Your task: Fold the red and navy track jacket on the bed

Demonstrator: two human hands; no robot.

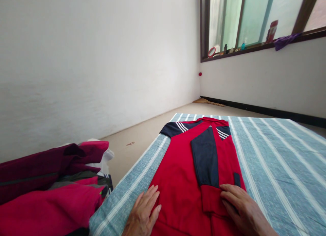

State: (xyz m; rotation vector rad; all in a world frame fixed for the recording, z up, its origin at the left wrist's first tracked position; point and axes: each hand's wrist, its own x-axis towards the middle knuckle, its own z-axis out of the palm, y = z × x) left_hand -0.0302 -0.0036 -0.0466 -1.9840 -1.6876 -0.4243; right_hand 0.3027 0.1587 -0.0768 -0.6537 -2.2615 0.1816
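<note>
Resting flattened left hand (144, 210) on red jacket (177, 168). Touching folded sleeve (206, 157) with right hand (241, 205); cannot tell whether pinching.

Left grip (143, 210): a bare hand, its back finely wrinkled and faintly ridged, with creased skin over the knuckles. I note slim fingers (153, 194) that taper towards short nails, and a sturdier thumb (156, 211). Right grip (240, 205): also bare, with rounded knuckles and a broad back that looks smoother; nail detail is too small to tell. I record the right wrist (261, 225) as uncovered as far as it shows.
</note>
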